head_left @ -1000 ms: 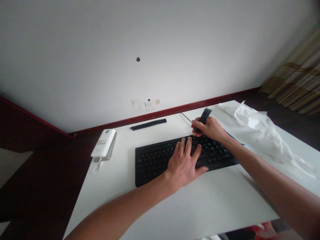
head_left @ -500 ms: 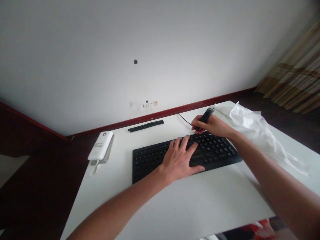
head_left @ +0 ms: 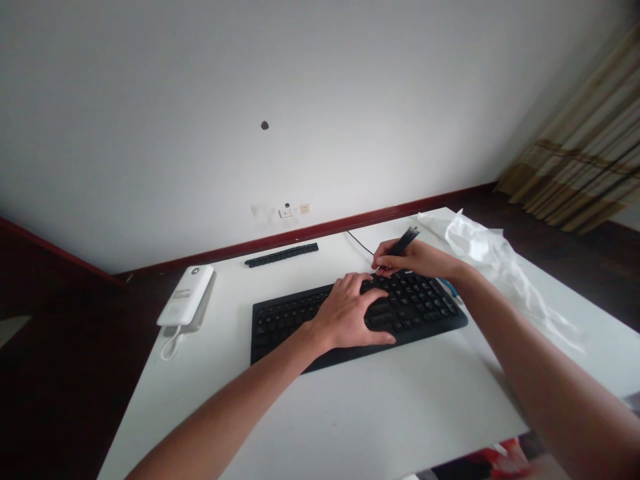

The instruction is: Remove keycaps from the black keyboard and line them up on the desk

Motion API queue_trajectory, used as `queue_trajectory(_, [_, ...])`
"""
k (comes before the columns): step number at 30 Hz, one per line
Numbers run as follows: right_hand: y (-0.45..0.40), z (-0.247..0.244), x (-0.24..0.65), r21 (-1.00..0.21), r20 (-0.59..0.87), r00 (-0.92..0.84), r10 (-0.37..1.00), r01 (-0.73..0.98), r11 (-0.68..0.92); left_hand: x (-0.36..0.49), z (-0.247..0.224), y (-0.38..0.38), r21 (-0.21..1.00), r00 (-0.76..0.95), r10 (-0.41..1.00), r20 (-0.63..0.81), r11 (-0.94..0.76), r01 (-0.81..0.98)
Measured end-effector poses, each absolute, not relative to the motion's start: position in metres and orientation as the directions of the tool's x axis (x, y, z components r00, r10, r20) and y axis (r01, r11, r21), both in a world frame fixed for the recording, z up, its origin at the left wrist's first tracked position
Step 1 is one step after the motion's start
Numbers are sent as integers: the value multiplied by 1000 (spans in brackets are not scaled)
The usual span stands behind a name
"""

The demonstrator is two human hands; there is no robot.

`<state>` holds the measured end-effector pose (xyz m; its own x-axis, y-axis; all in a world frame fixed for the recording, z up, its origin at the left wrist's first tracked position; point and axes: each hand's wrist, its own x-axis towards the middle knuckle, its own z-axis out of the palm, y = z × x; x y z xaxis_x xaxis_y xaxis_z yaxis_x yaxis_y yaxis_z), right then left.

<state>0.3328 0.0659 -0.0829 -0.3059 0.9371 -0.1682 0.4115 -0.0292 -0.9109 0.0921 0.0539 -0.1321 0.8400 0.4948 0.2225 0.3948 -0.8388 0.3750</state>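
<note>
A black keyboard (head_left: 290, 320) lies at a slant on the white table. My left hand (head_left: 350, 312) rests on its middle with the fingers spread, covering many keys. In my right hand (head_left: 400, 259) a thick black pen-like tool (head_left: 404, 241) is gripped, its upper end pointing up and to the right. The fingers close round its lower part at the keyboard's far edge, so the tip is hidden. A bit of blue (head_left: 449, 287) shows beneath my right wrist, its kind unclear. A black cable (head_left: 359, 241) runs back from near the right hand.
At the left lies a white power bank (head_left: 187, 297) with a short white cable, on a flat grey item. A narrow black strip (head_left: 283, 255) lies near the table's far edge. Crumpled white plastic (head_left: 480, 247) spreads on the right. A wall with sockets (head_left: 295, 211) stands behind.
The view has shifted slightly, so everything sits a little further left. Both hands keep their places on the keyboard. The blue piece under my right wrist has come into sight.
</note>
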Motion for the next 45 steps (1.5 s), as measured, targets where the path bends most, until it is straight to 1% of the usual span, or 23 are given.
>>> queue_trajectory(5, [65,-83,332,-911,-159,-358,920,413,3,91,-134,53,383,837,490,243,-841,381])
queue_trajectory(7, [65,-83,333,-920,-182,-376,909,392,-22,91,-134,52,369,838,484,251,-849,379])
queue_trajectory(11, [66,-86,335,-926,-234,-345,909,365,-100,89,-134,49,333,844,476,249,-860,387])
queue_trajectory(15, [65,-86,336,-911,-264,-368,892,398,-106,86,-134,46,302,849,467,249,-870,390])
queue_trajectory(18, [63,-84,334,-901,-259,-376,890,426,-82,85,-133,43,282,850,458,261,-878,387])
queue_trajectory(23, [61,-80,327,-860,-169,-384,908,508,55,85,-133,40,237,849,460,261,-883,405])
queue_trajectory(27, [59,-79,324,-842,-159,-325,932,538,44,85,-134,38,210,854,457,247,-886,414])
queue_trajectory(32, [60,-82,322,-883,-163,-323,932,469,8,85,-135,35,178,858,452,244,-890,419])
queue_trajectory(38, [65,-92,319,-889,-155,-227,961,457,-36,86,-138,35,206,850,459,257,-886,416])
queue_trajectory(43, [69,-99,316,-893,-208,-68,976,420,-161,86,-141,37,224,849,458,265,-885,408])
queue_trajectory(45, [69,-97,316,-893,-223,-50,974,411,-183,86,-141,37,230,848,459,266,-884,406])
